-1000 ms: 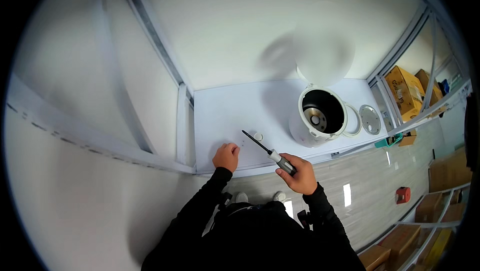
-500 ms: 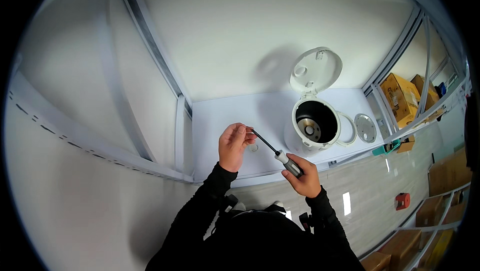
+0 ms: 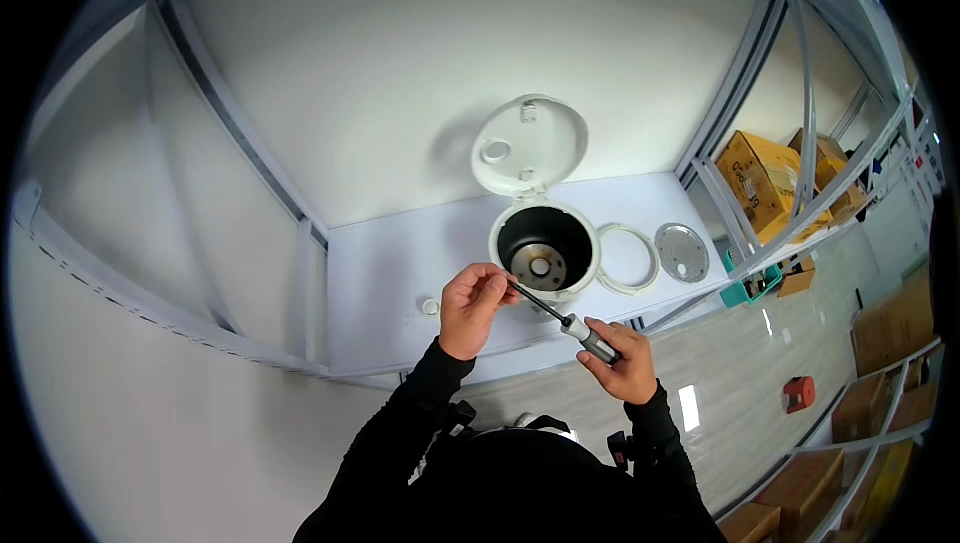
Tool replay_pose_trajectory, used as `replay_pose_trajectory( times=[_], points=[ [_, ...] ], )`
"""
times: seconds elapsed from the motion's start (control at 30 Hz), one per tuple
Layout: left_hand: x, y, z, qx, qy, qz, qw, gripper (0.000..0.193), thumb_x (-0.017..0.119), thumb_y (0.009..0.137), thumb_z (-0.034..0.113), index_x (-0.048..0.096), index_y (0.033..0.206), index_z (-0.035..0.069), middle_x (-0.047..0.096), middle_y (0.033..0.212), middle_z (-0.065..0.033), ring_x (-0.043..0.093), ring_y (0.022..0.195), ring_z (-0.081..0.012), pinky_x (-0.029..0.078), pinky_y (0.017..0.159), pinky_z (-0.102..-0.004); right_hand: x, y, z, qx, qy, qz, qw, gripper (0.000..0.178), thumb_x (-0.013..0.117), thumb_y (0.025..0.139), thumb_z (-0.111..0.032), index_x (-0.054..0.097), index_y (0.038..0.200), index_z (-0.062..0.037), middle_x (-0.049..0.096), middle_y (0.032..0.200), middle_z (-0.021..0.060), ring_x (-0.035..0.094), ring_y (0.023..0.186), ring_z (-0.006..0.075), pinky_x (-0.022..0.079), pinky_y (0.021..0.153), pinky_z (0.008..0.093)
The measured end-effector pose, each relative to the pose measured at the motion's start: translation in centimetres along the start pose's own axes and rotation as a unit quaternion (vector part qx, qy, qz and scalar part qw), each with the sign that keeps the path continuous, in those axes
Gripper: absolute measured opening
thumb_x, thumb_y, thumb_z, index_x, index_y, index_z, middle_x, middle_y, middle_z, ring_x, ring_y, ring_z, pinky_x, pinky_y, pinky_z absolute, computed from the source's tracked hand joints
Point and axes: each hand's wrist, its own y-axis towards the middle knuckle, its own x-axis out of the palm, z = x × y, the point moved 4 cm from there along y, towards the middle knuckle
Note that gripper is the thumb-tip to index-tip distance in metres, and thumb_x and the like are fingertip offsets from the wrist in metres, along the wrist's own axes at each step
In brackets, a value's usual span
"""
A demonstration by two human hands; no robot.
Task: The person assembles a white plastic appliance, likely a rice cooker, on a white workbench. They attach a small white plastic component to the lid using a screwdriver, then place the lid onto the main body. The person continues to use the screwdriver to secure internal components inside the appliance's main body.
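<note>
Compared with the frame half a second back, the view is sitting closer to the rice cooker (image 3: 545, 258), and the left hand (image 3: 472, 305) has shifted toward the cooker's front wall, now meeting the tool tip just in front of the rim; the hinged lid (image 3: 528, 146) is remaining upright behind the pot, as before.

The right hand (image 3: 618, 361) is wrapping closed around the grey handle of the screwdriver (image 3: 566, 321), in front of and slightly right of the cooker; the dark shaft is angling up and left toward the cooker's front edge; the left hand is curling its fingers (image 3: 497, 285) shut around the shaft tip, pinching something too small to identify.

The cooker is standing open on the white table (image 3: 380, 283), its dark inner cavity and round heating plate showing; a white ring (image 3: 627, 258) is lying just right of the cooker; a metal disc (image 3: 682, 252) is lying beyond the ring; a small white part (image 3: 430, 307) is resting left of the cooker, just beside the left hand.
</note>
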Motion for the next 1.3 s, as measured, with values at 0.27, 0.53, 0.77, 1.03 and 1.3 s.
replay_pose_trajectory(
  times=[0.27, 0.53, 0.77, 1.03, 1.3],
  points=[
    [6.4, -0.2, -3.9, -0.036, 0.057, -0.012, 0.998, 0.014, 0.057, 0.108, 0.011, 0.063, 0.117, 0.002, 0.069, 0.108, -0.0091, 0.067, 0.090, -0.0163, 0.056, 0.081, -0.0320, -6.6, -3.0, 2.1, -0.034, -0.051, 0.048, 0.997, 0.048, 0.086, 0.078, -0.010, 0.073, 0.125, -0.0081, 0.060, 0.071, 0.0092, 0.056, 0.058, 0.0267, 0.044, 0.055, 0.0368],
    [9.3, 0.6, -4.8, -0.005, 0.035, 0.020, 0.999, 0.019, 0.058, 0.109, 0.018, 0.064, 0.116, 0.001, 0.069, 0.102, -0.0068, 0.068, 0.085, -0.0147, 0.057, 0.078, -0.0310, -8.1, -4.0, 2.0, -0.025, -0.045, 0.063, 0.997, 0.050, 0.084, 0.081, -0.013, 0.070, 0.128, -0.0064, 0.068, 0.083, 0.0117, 0.066, 0.069, 0.0285, 0.051, 0.063, 0.0350],
    [8.3, 2.2, -5.6, -0.022, -0.040, 0.047, 0.998, 0.023, 0.061, 0.108, 0.022, 0.065, 0.120, 0.004, 0.070, 0.109, -0.0059, 0.066, 0.084, -0.0125, 0.056, 0.078, -0.0299, -6.4, -2.6, 2.0, 0.026, 0.055, 0.036, 0.997, 0.047, 0.079, 0.087, -0.015, 0.066, 0.131, -0.0016, 0.074, 0.097, 0.0153, 0.072, 0.082, 0.0279, 0.056, 0.075, 0.0345],
    [7.7, 5.3, -8.6, -0.160, 0.013, -0.061, 0.985, 0.039, 0.057, 0.109, 0.018, 0.055, 0.144, 0.003, 0.063, 0.137, -0.0077, 0.068, 0.107, -0.0163, 0.055, 0.094, -0.0340, -4.9, 1.7, 3.4, 0.097, 0.031, 0.120, 0.988, 0.044, 0.074, 0.087, -0.014, 0.065, 0.128, -0.0004, 0.072, 0.094, 0.0183, 0.072, 0.081, 0.0314, 0.056, 0.074, 0.0372],
    [5.8, 9.1, -9.6, -0.198, 0.034, -0.121, 0.972, 0.044, 0.059, 0.105, 0.009, 0.052, 0.148, 0.001, 0.065, 0.130, -0.0072, 0.066, 0.112, -0.0138, 0.056, 0.099, -0.0320, -0.4, 7.3, 4.6, 0.110, 0.023, 0.116, 0.987, 0.045, 0.068, 0.087, -0.013, 0.061, 0.131, -0.0031, 0.073, 0.110, 0.0226, 0.072, 0.095, 0.0425, 0.058, 0.082, 0.0434]
  ],
)
